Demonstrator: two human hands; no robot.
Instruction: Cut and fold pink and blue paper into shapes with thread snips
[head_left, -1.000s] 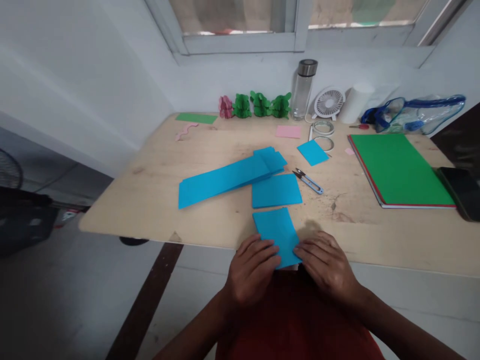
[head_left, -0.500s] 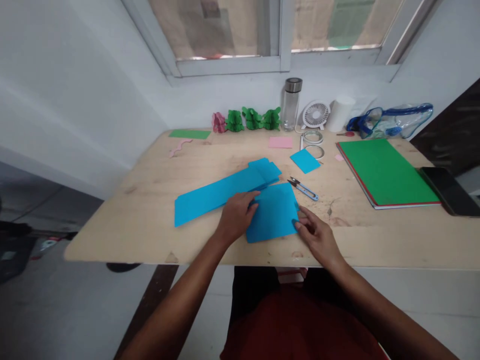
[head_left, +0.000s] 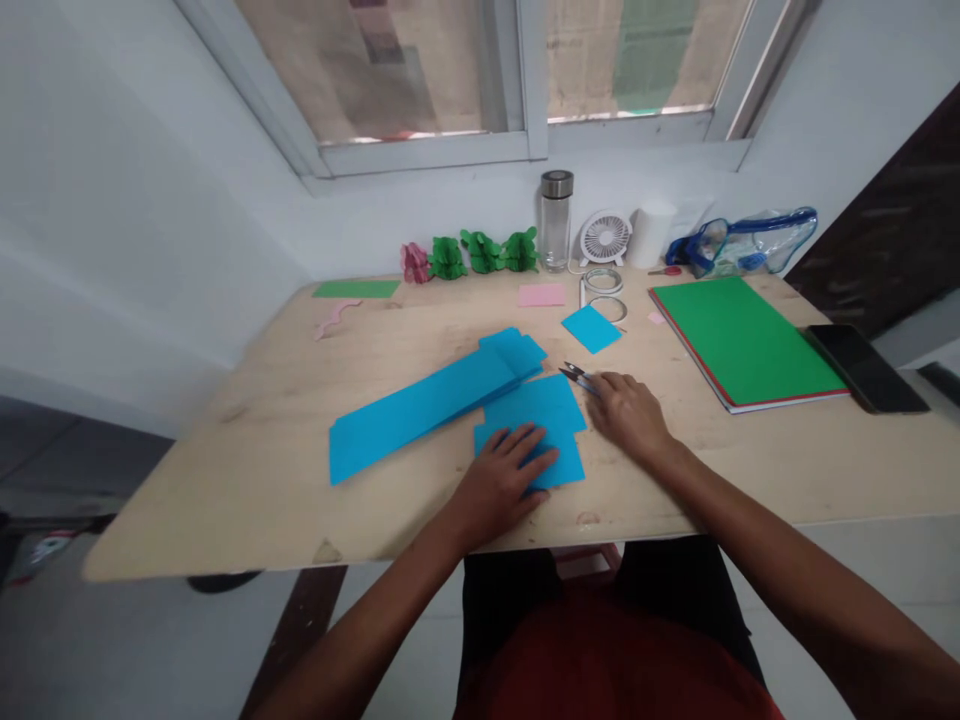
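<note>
My left hand lies flat on a small blue paper sheet, fingers spread. Under that sheet's upper edge another blue piece shows. My right hand is closed over the handles of the thread snips; their dark blades point left toward the paper, and the grip is mostly hidden beneath my fingers. Left of my hands stretches a long stack of blue paper strips, with shorter blue pieces at its right end.
Farther back on the wooden table are a blue square, rolls of tape and a pink sheet. Green folded paper figures, a glass bottle and a fan line the wall. A green pad and phone lie right.
My right hand has left the paper's edge and closed over the snips. My left hand has moved down onto the paper and flattened; two overlapping blue pieces now show there. The view has shifted.
</note>
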